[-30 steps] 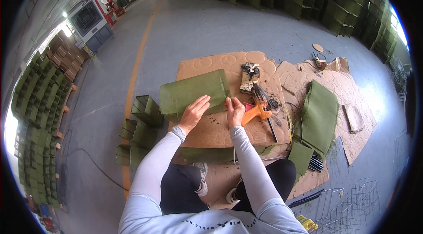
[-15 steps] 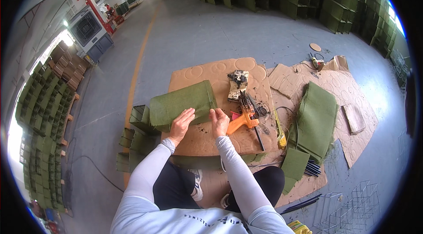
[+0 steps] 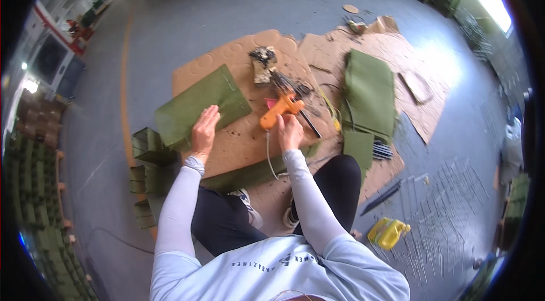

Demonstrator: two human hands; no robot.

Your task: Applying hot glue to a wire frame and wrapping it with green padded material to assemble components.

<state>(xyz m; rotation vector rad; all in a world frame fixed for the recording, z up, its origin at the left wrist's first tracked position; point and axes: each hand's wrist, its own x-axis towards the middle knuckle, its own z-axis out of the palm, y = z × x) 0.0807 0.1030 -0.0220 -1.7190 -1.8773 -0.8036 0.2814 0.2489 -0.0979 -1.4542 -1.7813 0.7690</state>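
A green fabric-covered box (image 3: 196,109) lies tilted across the cardboard in front of me. My left hand (image 3: 205,129) rests on its top panel with the fingers stretched out. To the right of the box is an orange hot glue gun (image 3: 276,116), with a black glue stick (image 3: 310,124) at its back end and a white cord below. My right hand (image 3: 290,132) is at the gun's handle with its fingers curled against it; some fingertips are hidden. Beyond the gun, a glue-stained block (image 3: 264,66) sits beside dark, stringy residue.
Cardboard sheets (image 3: 196,68) cover the floor. Folded green fabric (image 3: 369,94) is stacked at right, near a yellow tape measure (image 3: 337,124). Green open boxes (image 3: 152,145) stand at left. A yellow jug (image 3: 388,233) and wire frames (image 3: 437,216) lie at lower right.
My right hand has left the box's edge and moved to the glue gun. My left hand stays on the box. The whole view has shifted, with more floor showing at right.
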